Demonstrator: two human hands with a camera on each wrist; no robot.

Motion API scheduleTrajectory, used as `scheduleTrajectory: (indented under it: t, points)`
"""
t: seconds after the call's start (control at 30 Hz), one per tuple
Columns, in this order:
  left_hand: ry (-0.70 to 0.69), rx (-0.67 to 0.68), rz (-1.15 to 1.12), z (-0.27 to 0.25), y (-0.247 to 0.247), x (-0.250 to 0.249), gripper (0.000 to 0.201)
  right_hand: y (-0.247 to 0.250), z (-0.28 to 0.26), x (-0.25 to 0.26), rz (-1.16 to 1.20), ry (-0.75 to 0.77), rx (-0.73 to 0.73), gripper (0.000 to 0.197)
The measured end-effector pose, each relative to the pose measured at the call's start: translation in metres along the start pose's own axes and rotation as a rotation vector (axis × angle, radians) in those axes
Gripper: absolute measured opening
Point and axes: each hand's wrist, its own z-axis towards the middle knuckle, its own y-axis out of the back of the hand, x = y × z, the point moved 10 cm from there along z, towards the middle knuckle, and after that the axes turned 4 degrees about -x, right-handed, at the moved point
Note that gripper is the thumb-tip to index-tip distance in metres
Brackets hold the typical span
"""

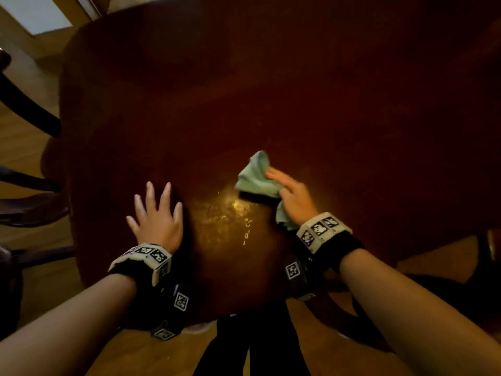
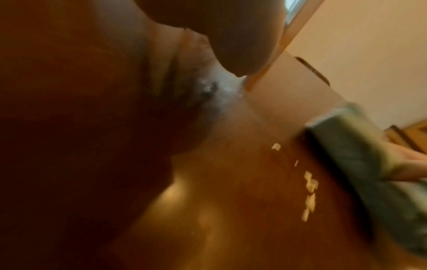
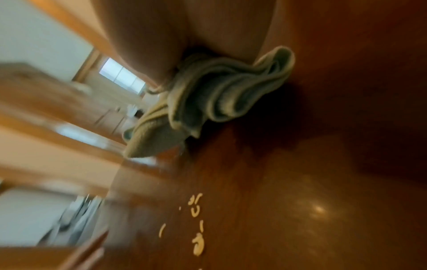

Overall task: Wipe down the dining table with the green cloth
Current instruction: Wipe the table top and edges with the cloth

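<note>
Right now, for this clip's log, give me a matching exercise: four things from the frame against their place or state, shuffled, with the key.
Things
1. left hand
2. right hand
3. green cloth
4. pale crumbs

States
A. bunched on the dining table under fingers
B. scattered between the two hands
C. flat on the wood, fingers spread
D. pressing down on fabric

Pairs: 1-C, 2-D, 3-A, 4-B

Left hand (image 1: pixel 157 221) flat on dark wooden dining table (image 1: pixel 298 90), near its front edge. Right hand (image 1: pixel 294 198) to its right atop crumpled green cloth (image 1: pixel 256 175). Small pale crumbs (image 1: pixel 247 227) between hands.
</note>
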Motion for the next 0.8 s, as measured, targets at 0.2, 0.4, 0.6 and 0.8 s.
scheduleTrajectory:
  t: [0.2, 0.4, 0.6, 0.8]
  points:
    - [-0.030, 0.091, 0.039, -0.063, -0.023, 0.028, 0.069, 0.158, -0.060, -0.053, -0.027, -0.142, -0.560, 0.050]
    - [0.011, 0.148, 0.022, -0.106, -0.055, 0.013, 0.095, 0.255, -0.071, -0.102, -0.317, -0.295, -0.740, 0.046]
    - [0.050, 0.150, 0.075, -0.111, -0.068, 0.011, 0.101, 0.196, -0.044, -0.086, -0.671, -0.187, -0.509, 0.049]
    - [0.054, 0.119, 0.070, -0.110, -0.068, 0.012, 0.102, 0.062, -0.031, -0.044, -0.598, 0.024, -0.266, 0.055]
